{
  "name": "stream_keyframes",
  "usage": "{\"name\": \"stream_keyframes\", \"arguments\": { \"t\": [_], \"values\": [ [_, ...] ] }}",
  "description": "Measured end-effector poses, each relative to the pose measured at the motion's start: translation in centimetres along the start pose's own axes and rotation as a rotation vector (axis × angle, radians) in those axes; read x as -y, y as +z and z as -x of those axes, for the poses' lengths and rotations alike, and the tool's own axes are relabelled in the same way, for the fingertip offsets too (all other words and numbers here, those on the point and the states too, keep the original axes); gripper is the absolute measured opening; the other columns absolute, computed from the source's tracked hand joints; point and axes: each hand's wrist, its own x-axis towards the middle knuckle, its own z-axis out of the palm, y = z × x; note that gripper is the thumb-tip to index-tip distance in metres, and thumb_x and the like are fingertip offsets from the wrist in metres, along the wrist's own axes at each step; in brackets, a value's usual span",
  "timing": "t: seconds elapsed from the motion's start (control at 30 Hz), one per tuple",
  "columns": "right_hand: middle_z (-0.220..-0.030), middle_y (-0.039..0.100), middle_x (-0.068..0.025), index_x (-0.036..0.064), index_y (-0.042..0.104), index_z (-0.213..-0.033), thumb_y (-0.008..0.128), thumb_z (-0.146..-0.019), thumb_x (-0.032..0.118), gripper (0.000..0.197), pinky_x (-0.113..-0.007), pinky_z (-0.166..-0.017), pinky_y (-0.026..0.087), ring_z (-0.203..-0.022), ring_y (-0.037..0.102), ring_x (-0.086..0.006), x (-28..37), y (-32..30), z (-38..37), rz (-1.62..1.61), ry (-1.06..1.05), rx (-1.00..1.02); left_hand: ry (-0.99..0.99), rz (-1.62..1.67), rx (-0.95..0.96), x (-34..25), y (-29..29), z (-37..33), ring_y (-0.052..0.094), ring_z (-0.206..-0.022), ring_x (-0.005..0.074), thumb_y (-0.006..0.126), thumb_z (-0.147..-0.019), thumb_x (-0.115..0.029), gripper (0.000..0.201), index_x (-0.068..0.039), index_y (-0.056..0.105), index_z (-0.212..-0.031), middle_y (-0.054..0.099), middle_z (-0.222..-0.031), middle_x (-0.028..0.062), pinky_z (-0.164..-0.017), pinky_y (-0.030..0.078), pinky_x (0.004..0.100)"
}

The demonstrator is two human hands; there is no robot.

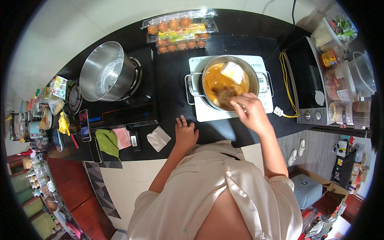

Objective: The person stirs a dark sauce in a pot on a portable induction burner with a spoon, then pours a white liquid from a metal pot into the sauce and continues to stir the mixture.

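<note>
A steel pot point(256, 90) with two side handles stands on a white portable cooktop point(254, 64). Orange-brown liquid point(214, 76) fills its lower part, and a smooth white piece point(233, 72) shows at the far side. My right hand point(251, 110) is above the pot's near right rim, fingers closed around a blurred greyish-brown utensil point(224, 96) that dips into the liquid. Motion smears its head, so its kind is unclear. My left hand point(186, 133) rests flat on the black counter point(172, 96), fingers apart, with a crumpled white tissue point(159, 139) to its left.
Clear egg cartons point(180, 34) lie behind the pot. A large steel pot point(106, 74) sits on the gas stove at left. Phone point(85, 126), green cloth point(107, 144) and pink cloth point(122, 138) line the near left. A microwave point(306, 80) and yellow cable point(285, 76) are at right.
</note>
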Motion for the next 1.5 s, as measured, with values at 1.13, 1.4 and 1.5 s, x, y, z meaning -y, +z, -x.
{"name": "stream_keyframes", "arguments": {
  "t": [1.13,1.4,1.5],
  "values": [
    [-0.082,0.067,-0.0111,0.0051,0.072,-0.090,0.067,-0.083,0.013,0.011,-0.039,-0.079,0.043,-0.083,0.061,-0.0267,-4.8,2.9,-3.4,0.258,0.051,-0.302,-0.023,-0.018,0.058,-0.3,-0.2,-0.2,0.040,-0.125,0.0586,0.069,-0.080,-0.029,0.025,-0.007,0.064,-0.091,0.038,-0.136,0.0429,-0.104,0.037,0.0564],
    [-0.084,0.070,-0.0085,0.0039,0.072,-0.091,0.066,-0.084,0.013,0.013,-0.037,-0.083,0.042,-0.089,0.061,-0.0239,-1.9,2.5,-2.1,0.124,-0.011,-0.134,-0.028,-0.025,0.070,-0.5,-0.4,-0.3,0.040,-0.124,0.0595,0.068,-0.080,-0.029,0.025,-0.007,0.064,-0.092,0.039,-0.135,0.0437,-0.103,0.037,0.0567],
    [-0.086,0.071,-0.0091,0.0031,0.072,-0.091,0.066,-0.084,0.014,0.014,-0.037,-0.085,0.041,-0.090,0.061,-0.0242,-1.5,1.5,-1.3,0.073,-0.010,-0.067,-0.020,-0.018,0.056,-0.3,-0.3,-0.2,0.040,-0.124,0.0593,0.069,-0.080,-0.029,0.025,-0.007,0.065,-0.092,0.039,-0.134,0.0438,-0.103,0.037,0.0565]
  ]
}}
